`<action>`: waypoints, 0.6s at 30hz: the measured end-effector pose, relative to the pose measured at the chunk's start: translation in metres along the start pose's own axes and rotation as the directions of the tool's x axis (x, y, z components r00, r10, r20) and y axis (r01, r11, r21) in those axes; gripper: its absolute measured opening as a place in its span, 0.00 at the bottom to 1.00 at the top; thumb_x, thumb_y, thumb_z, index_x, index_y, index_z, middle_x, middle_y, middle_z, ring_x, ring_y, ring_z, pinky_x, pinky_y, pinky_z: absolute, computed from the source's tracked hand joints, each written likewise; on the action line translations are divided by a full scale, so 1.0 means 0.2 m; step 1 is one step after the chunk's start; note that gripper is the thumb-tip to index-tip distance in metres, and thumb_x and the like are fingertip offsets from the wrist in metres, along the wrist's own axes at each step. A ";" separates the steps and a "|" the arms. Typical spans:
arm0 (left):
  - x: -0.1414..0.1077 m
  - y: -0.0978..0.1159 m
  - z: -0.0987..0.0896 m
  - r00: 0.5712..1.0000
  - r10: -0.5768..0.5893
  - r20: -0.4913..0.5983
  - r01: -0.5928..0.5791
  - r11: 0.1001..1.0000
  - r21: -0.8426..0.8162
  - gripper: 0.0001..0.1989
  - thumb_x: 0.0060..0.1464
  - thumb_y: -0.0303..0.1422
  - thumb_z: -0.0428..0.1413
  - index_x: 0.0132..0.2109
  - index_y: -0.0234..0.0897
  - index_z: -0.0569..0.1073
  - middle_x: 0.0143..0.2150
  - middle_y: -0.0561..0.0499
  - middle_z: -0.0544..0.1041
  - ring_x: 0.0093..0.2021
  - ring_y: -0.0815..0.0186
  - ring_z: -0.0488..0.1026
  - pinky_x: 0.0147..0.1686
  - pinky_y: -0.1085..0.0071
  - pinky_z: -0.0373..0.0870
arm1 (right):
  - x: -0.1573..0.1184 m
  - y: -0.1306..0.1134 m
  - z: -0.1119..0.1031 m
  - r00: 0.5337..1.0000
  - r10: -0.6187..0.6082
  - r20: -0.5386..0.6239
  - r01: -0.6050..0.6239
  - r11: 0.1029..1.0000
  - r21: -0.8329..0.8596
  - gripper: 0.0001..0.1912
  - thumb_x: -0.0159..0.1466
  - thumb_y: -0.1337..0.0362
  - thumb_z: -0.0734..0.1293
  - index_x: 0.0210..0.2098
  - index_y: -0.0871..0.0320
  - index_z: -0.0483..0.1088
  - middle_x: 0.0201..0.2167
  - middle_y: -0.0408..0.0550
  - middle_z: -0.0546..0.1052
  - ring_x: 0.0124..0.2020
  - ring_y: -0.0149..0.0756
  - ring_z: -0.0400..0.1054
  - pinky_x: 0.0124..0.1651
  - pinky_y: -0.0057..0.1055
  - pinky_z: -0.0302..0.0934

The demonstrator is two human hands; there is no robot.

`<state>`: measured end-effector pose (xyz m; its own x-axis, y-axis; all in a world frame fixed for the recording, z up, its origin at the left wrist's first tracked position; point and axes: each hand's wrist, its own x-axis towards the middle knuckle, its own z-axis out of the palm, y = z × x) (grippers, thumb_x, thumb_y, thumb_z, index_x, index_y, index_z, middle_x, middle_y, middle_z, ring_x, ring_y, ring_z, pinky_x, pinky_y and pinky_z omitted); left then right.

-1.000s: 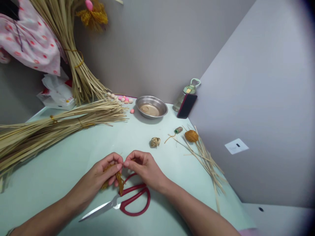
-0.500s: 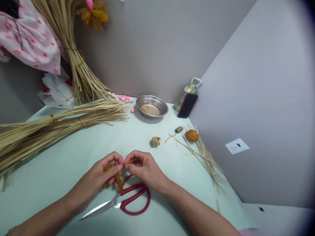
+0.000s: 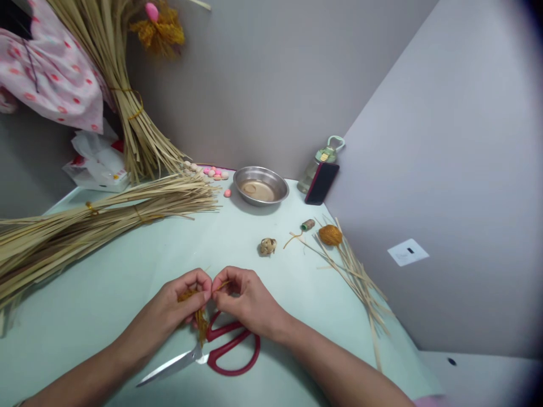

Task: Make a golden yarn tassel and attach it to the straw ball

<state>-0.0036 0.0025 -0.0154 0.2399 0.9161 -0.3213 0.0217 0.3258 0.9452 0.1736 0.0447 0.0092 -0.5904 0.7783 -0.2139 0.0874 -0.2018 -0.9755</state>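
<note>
Shiny metal bowl (image 3: 261, 186), glossy red plastic-looking scissor handles (image 3: 234, 353), matt dry straw (image 3: 106, 212)

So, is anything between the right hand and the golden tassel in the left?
Only the fingers of the left hand, closed on the tassel and close against the right hand, which pinches a thin strand. The scissors lie below, not between.

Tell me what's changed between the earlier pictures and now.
The left hand and right hand have both shifted slightly toward the wearer, bringing the golden fibre bundle with them. Nothing was visibly taken hold of or let go. The scissors and metal bowl stayed put.
</note>
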 end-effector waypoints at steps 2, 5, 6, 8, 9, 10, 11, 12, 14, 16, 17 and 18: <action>0.00 0.00 0.01 1.000 0.001 -0.004 -0.001 0.999 -0.042 0.11 0.61 0.41 0.55 0.34 0.40 0.68 0.24 0.60 0.62 0.25 0.70 0.55 0.26 0.73 0.50 | 0.00 0.00 0.00 1.000 0.010 0.003 -0.010 1.000 0.008 0.05 0.53 0.72 0.65 0.31 0.60 0.68 0.23 0.38 0.67 0.23 0.25 0.56 0.27 0.24 0.51; -0.01 0.00 0.01 1.000 -0.010 -0.016 0.008 0.994 -0.107 0.10 0.60 0.40 0.55 0.34 0.40 0.69 0.24 0.60 0.62 0.25 0.70 0.55 0.26 0.74 0.51 | 0.01 0.02 0.00 1.000 0.015 0.010 -0.015 0.999 0.041 0.06 0.52 0.72 0.65 0.31 0.59 0.68 0.22 0.37 0.66 0.22 0.24 0.55 0.27 0.24 0.50; -0.01 0.00 0.01 1.000 -0.016 -0.021 0.014 0.992 -0.122 0.10 0.60 0.41 0.55 0.34 0.41 0.69 0.24 0.60 0.62 0.25 0.70 0.55 0.26 0.74 0.51 | 0.01 0.03 0.00 1.000 0.015 0.011 -0.015 0.998 0.055 0.06 0.51 0.72 0.65 0.31 0.59 0.67 0.22 0.36 0.66 0.22 0.24 0.54 0.27 0.24 0.49; -0.01 0.01 0.02 0.999 -0.024 -0.022 0.021 0.990 -0.139 0.11 0.60 0.42 0.56 0.34 0.41 0.69 0.24 0.60 0.63 0.25 0.70 0.56 0.26 0.74 0.52 | 0.02 0.04 -0.01 1.000 0.016 0.015 -0.017 0.997 0.078 0.06 0.51 0.71 0.65 0.31 0.59 0.68 0.22 0.36 0.64 0.22 0.24 0.53 0.27 0.24 0.49; -0.01 0.01 0.02 0.999 -0.026 -0.021 0.023 0.989 -0.147 0.11 0.60 0.42 0.56 0.34 0.41 0.69 0.25 0.60 0.63 0.25 0.70 0.56 0.26 0.74 0.53 | 0.02 0.04 -0.01 1.000 0.015 0.014 -0.017 0.996 0.084 0.06 0.52 0.71 0.65 0.31 0.59 0.68 0.22 0.36 0.64 0.22 0.24 0.53 0.27 0.24 0.48; -0.01 0.01 0.02 0.999 -0.028 -0.021 0.025 0.988 -0.155 0.11 0.60 0.42 0.56 0.34 0.40 0.70 0.25 0.59 0.64 0.25 0.70 0.57 0.25 0.74 0.53 | 0.02 0.05 -0.01 1.000 0.016 0.012 -0.017 0.996 0.088 0.05 0.52 0.70 0.65 0.31 0.59 0.68 0.22 0.36 0.64 0.22 0.25 0.53 0.27 0.24 0.49; -0.01 0.00 0.02 0.999 -0.032 -0.022 0.028 0.986 -0.162 0.11 0.60 0.43 0.56 0.34 0.40 0.70 0.24 0.59 0.64 0.25 0.70 0.57 0.25 0.74 0.53 | 0.02 0.05 -0.01 1.000 0.017 0.009 -0.018 0.996 0.090 0.05 0.52 0.70 0.65 0.30 0.59 0.69 0.22 0.37 0.65 0.23 0.25 0.54 0.28 0.24 0.49; -0.01 0.00 0.02 0.999 -0.034 -0.022 0.030 0.986 -0.167 0.11 0.60 0.43 0.56 0.35 0.40 0.70 0.24 0.59 0.64 0.25 0.70 0.57 0.25 0.74 0.53 | 0.02 0.05 -0.01 1.000 0.020 0.008 -0.021 0.995 0.094 0.05 0.52 0.70 0.66 0.30 0.59 0.69 0.23 0.37 0.65 0.23 0.25 0.55 0.28 0.24 0.50; -0.01 0.00 0.02 0.999 -0.033 -0.019 0.030 0.985 -0.172 0.12 0.60 0.43 0.56 0.35 0.40 0.70 0.24 0.59 0.64 0.24 0.71 0.58 0.25 0.74 0.53 | 0.02 0.04 -0.01 1.000 0.027 0.014 -0.029 0.992 0.123 0.06 0.52 0.69 0.67 0.30 0.59 0.68 0.24 0.38 0.68 0.23 0.25 0.58 0.30 0.25 0.53; -0.01 0.00 0.02 1.000 -0.027 -0.014 0.024 0.985 -0.169 0.12 0.60 0.44 0.56 0.35 0.40 0.71 0.24 0.59 0.65 0.24 0.70 0.58 0.25 0.74 0.53 | 0.02 0.04 0.00 0.999 0.030 0.032 -0.035 0.986 0.163 0.07 0.52 0.68 0.69 0.31 0.59 0.68 0.24 0.39 0.69 0.24 0.26 0.61 0.31 0.26 0.57; -0.01 0.00 0.02 1.000 -0.025 -0.015 0.022 0.986 -0.166 0.12 0.60 0.44 0.56 0.35 0.40 0.71 0.24 0.59 0.65 0.25 0.70 0.59 0.25 0.74 0.53 | 0.02 0.03 0.00 0.999 0.030 0.040 -0.036 0.984 0.177 0.08 0.52 0.67 0.69 0.31 0.58 0.68 0.24 0.39 0.70 0.25 0.27 0.62 0.32 0.27 0.58; -0.01 0.00 0.02 0.999 -0.025 -0.021 0.022 0.987 -0.161 0.13 0.60 0.44 0.56 0.35 0.40 0.71 0.24 0.59 0.65 0.24 0.70 0.59 0.25 0.74 0.53 | 0.02 0.03 0.01 0.999 0.028 0.045 -0.036 0.982 0.184 0.09 0.51 0.66 0.70 0.31 0.58 0.68 0.24 0.39 0.70 0.25 0.28 0.63 0.33 0.28 0.60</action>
<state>-0.0003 -0.0002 -0.0145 0.2192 0.9122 -0.3462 -0.1301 0.3790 0.9162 0.1707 0.0461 0.0021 -0.6229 0.7449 -0.2390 -0.0408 -0.3361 -0.9410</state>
